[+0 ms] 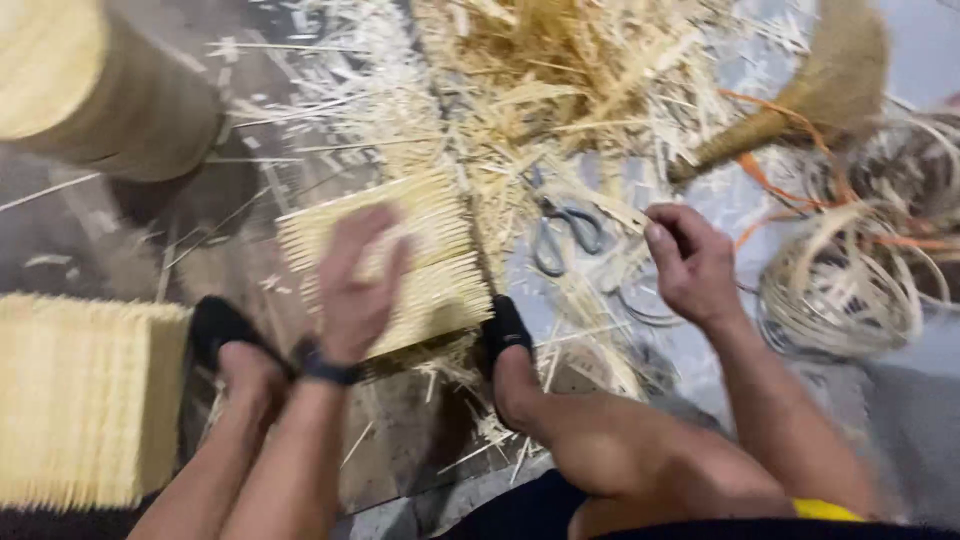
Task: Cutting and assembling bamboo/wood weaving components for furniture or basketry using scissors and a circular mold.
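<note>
I look down at a flat row of thin bamboo sticks (430, 250) lying on the floor between my two black-shod feet. My left hand (355, 280) rests flat on that row, fingers spread and blurred. My right hand (690, 265) is to the right, fingers closed on what looks like a dark tool handle or strip; the thing itself is mostly hidden. A pair of scissors (565, 235) lies on the floor between the stick row and my right hand.
A stack of bamboo sticks (85, 400) lies at the left. A round wooden block (100, 90) stands top left. Loose bamboo shavings (560, 70) cover the floor ahead. A broom (810, 90) and coils of cane strip (850, 290) lie at the right.
</note>
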